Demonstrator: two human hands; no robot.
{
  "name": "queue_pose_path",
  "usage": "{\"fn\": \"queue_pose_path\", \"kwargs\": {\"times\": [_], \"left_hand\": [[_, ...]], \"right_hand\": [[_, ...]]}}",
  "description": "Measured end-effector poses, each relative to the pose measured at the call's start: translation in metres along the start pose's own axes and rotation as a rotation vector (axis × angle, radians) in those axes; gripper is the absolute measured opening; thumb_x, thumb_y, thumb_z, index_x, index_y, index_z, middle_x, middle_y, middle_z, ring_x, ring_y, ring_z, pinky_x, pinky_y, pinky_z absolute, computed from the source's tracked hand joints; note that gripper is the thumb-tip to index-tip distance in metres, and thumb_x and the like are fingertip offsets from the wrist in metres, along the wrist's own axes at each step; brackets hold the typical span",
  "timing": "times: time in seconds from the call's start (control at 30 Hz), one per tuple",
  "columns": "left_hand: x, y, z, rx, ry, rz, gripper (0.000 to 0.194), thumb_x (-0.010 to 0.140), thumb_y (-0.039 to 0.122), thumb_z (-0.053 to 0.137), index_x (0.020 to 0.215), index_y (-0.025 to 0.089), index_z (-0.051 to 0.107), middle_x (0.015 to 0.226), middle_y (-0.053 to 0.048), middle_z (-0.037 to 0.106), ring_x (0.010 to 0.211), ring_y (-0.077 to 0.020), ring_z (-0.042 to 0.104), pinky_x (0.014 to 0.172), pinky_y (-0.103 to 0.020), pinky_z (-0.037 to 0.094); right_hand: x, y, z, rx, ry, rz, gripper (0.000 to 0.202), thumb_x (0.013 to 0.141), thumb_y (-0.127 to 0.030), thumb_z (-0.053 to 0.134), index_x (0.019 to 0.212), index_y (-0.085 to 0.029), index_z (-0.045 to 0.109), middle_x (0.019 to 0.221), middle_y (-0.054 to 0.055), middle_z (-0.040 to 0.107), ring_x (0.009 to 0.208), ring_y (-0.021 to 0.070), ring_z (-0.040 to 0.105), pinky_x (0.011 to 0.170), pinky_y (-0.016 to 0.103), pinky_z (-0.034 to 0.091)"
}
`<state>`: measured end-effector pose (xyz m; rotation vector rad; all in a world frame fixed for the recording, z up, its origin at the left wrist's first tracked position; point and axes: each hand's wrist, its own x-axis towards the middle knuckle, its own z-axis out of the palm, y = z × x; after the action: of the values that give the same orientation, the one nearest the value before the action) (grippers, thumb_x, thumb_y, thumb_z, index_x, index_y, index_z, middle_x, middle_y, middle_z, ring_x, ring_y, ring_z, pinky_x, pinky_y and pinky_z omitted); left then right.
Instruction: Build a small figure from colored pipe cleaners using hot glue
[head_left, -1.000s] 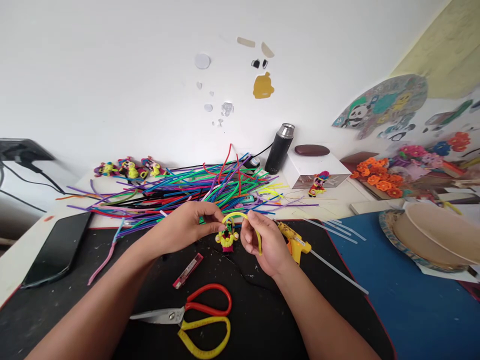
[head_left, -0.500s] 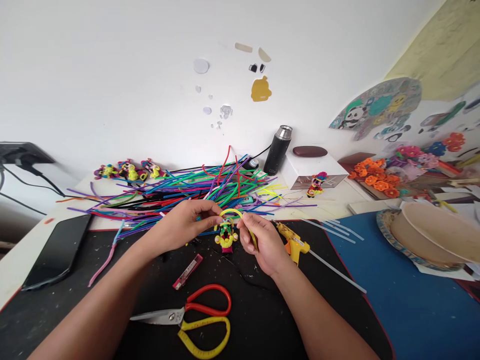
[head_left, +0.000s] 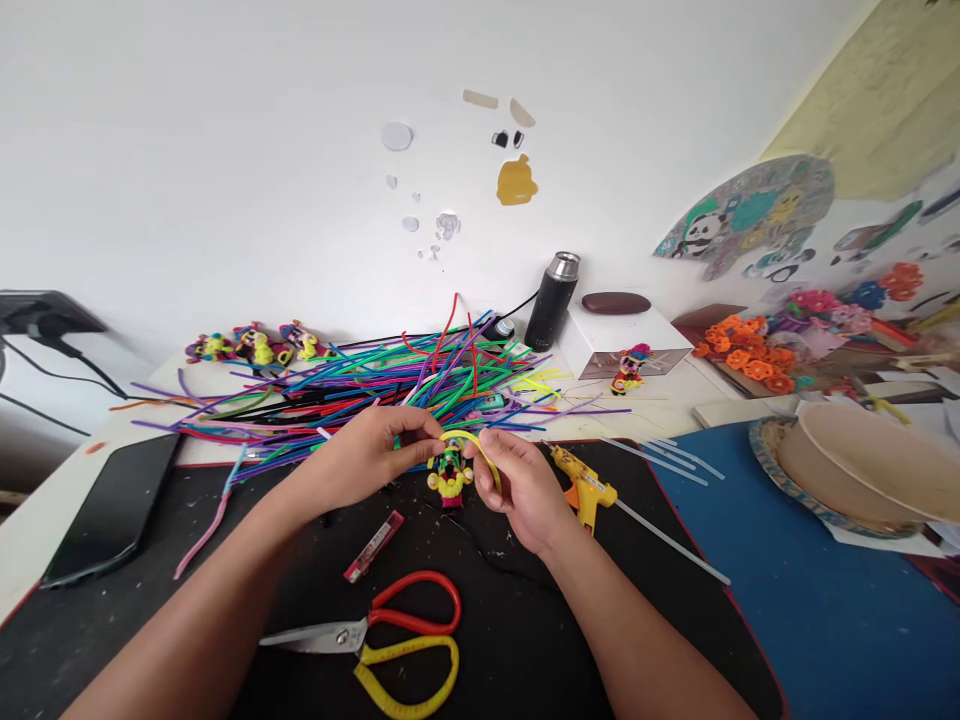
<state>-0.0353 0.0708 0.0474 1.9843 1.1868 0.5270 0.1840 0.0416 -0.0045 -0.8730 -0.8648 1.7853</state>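
Note:
A yellow pipe cleaner [head_left: 471,436] arches between my two hands over a small figure. My left hand [head_left: 375,455] pinches its left end between thumb and fingertips. With thumb and fingers closed, my right hand [head_left: 521,485] grips the other side, and the strand's tail curves down by the fingers. Just beneath the arch is the figure [head_left: 450,483], made of fuzzy yellow, green and magenta strands; its top is partly covered by the pipe cleaner. Whether my fingertips touch the figure, I cannot tell.
Scissors [head_left: 405,640] and a small red case [head_left: 373,546] lie on the black mat. A yellow glue gun [head_left: 589,488] is right of my hand. Behind spreads a pile of pipe cleaners [head_left: 360,390], with a black flask [head_left: 553,305]. A phone [head_left: 112,510] lies left; a bowl [head_left: 862,470] stands right.
My right hand has shifted slightly left, closer to my left hand, and the yellow strand's arch sits a little lower and flatter. The whole view has moved slightly.

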Motion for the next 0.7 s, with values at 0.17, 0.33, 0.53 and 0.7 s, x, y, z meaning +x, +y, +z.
{"fn": "queue_pose_path", "kwargs": {"times": [0.17,0.33,0.53,0.7], "left_hand": [[0.0009,-0.0018,0.0018,0.061,0.014,-0.022,0.033,0.099,0.05,0.06,0.096,0.021,0.076,0.081,0.001,0.071,0.073,-0.0162,0.059,0.067,-0.025,0.042],[0.0006,-0.0014,0.0015,0.044,0.005,-0.013,0.033,0.099,0.05,0.061,0.095,0.021,0.076,0.08,0.001,0.07,0.073,-0.0164,0.059,0.067,-0.025,0.041],[-0.0006,0.0007,-0.0023,-0.07,-0.009,-0.003,0.038,0.097,0.056,0.063,0.098,0.021,0.077,0.089,-0.001,0.074,0.083,-0.0195,0.063,0.075,-0.027,0.045],[-0.0002,0.0022,-0.0001,-0.046,-0.004,-0.024,0.037,0.096,0.055,0.065,0.094,0.02,0.077,0.08,0.001,0.071,0.075,-0.0172,0.06,0.069,-0.025,0.043]], "right_hand": [[0.0,0.0007,-0.0001,-0.006,-0.03,-0.013,0.047,0.086,-0.06,0.08,0.084,-0.014,0.072,0.055,-0.005,0.053,0.04,0.0043,0.037,0.041,0.02,0.014],[0.0012,0.0037,-0.0014,-0.008,-0.048,-0.009,0.041,0.086,-0.055,0.081,0.084,-0.015,0.071,0.055,-0.006,0.051,0.041,0.0045,0.037,0.041,0.02,0.015],[0.0021,0.0051,-0.0035,0.002,-0.028,-0.01,0.039,0.086,-0.054,0.082,0.085,-0.016,0.071,0.056,-0.006,0.053,0.042,0.0048,0.038,0.041,0.02,0.017],[0.0001,0.0025,-0.0006,0.002,-0.043,-0.001,0.045,0.084,-0.059,0.081,0.084,-0.015,0.072,0.055,-0.005,0.053,0.041,0.0054,0.039,0.04,0.02,0.016]]}}
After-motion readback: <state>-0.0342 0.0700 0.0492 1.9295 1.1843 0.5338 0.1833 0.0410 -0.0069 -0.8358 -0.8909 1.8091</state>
